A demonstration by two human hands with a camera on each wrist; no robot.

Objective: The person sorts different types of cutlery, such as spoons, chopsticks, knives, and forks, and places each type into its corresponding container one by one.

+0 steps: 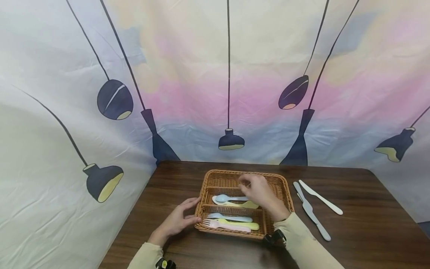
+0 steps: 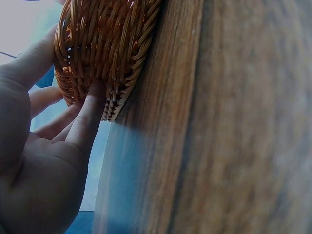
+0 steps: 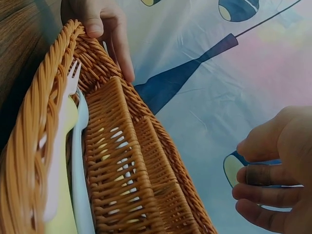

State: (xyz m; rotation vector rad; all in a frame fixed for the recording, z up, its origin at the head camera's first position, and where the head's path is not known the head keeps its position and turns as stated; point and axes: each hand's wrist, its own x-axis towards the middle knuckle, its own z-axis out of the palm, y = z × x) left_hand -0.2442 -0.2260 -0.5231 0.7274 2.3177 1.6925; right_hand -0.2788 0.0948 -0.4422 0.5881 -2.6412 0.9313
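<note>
Left hand grips the basket's left end; right hand, loosely bent and empty, hovers above it.
Forks and overlapping spoons lie inside, knives outside to the right. The low right wrist could bump the basket and jostle the spoons.

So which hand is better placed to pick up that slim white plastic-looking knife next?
Probably the right hand: it looks empty and is nearer the knife; the left hand touches the left end of the brown woven basket.
</note>
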